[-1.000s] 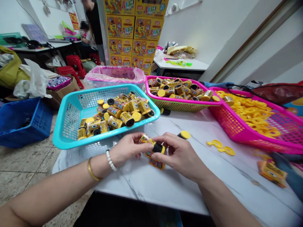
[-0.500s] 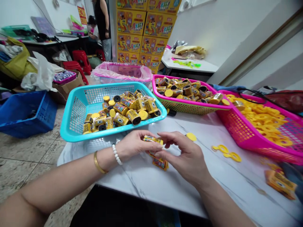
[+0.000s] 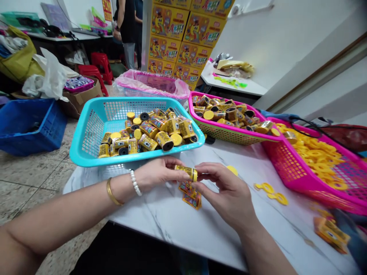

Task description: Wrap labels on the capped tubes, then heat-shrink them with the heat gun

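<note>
In the middle of the view, my left hand [image 3: 162, 173] is closed around a small yellow printed canister [image 3: 185, 172], which lies sideways with its capped end to the right. My right hand [image 3: 226, 191] curls its fingers and thumb about that capped end; its fingertips are partly hidden. Just below, flat orange printed labels or packets [image 3: 192, 199] lie on the white marbled table [image 3: 172, 225]. Behind my right fingers is a loose yellow disc-shaped cap [image 3: 232, 170]. Two yellow ring-shaped plastic pieces [image 3: 271, 193] rest to the right.
A turquoise basket [image 3: 137, 156] of similar canisters stands beyond my left hand. Behind are a pink basket [image 3: 235, 133] of canisters and another pink basket [image 3: 301, 177] of yellow rings. Orange packets [image 3: 331, 233] lie at far right. Yellow cartons [image 3: 169, 23] and standing people [image 3: 126, 30] are farther back.
The view has shifted slightly. The canister's printed side and yellow capped end show more plainly between my hands. A second standing person now shows at the back.
</note>
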The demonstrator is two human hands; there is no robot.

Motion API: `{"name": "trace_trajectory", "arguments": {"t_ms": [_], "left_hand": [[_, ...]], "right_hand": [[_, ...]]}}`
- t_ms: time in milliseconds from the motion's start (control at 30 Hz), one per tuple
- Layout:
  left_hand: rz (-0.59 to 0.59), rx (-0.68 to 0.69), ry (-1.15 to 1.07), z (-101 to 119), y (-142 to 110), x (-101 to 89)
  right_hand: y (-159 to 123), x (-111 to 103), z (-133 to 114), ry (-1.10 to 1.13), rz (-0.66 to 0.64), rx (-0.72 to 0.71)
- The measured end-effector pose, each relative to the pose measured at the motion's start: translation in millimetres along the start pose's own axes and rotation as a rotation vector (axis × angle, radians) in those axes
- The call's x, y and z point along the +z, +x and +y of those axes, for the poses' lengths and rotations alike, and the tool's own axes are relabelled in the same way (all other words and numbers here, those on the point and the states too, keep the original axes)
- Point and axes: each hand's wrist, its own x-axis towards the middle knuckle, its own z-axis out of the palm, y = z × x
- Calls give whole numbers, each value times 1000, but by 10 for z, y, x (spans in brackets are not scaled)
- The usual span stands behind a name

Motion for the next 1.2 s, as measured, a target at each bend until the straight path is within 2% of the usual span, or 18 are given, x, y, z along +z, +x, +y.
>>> {"name": "trace_trajectory", "arguments": {"t_ms": [233,433,500,600,733,800,867,1000,1067,1133,1200], "left_hand": [[0,31,-62,-13,-35,49],[6,34,-38,-79,-15,63],[17,81,6,-74,-15,65],[-5,110,63,-53,-13,63],[36,14,119,-62,16,36],[56,7,114,-83,38,20],[58,38,108,-101,52,11],[38,81,131,-100,59,4],[-2,51,129,-88,56,6],[-26,1,129,-81,46,21],[-3,-50,161,-95,40,46]], "right_hand": [[-85,1,-36,70,45,137],[26,81,-29,400,-50,537],[64,125,-23,491,-76,599],[93,164,1,467,-61,520],[87,158,24,271,-56,329],[75,165,9,208,-66,292],[66,197,-18,222,-66,348],[94,266,-48,440,-41,609],[127,250,-51,543,-118,689],[147,195,-64,574,-191,685],[137,134,-76,547,-170,616]]}}
